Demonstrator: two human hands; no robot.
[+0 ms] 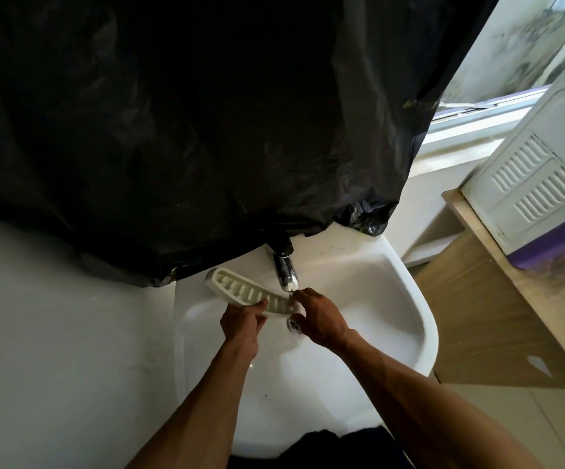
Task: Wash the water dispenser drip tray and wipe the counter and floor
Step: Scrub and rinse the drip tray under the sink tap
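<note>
The white slotted drip tray (240, 290) is held over the white sink (406, 296), tilted, with its right end under the chrome tap (286, 273). My left hand (242, 321) grips the tray's near edge around its middle, thumb on top. My right hand (320, 316) has its fingers curled on the tray's right end, just below the tap's spout. The drain (295, 324) shows between my two hands.
A black plastic sheet (189, 123) hangs over the wall above the sink and tap. White counter (54, 333) lies to the left. At the right a wooden cabinet (497, 299) carries a white appliance (541, 184) with vents. A window ledge (460, 140) runs behind.
</note>
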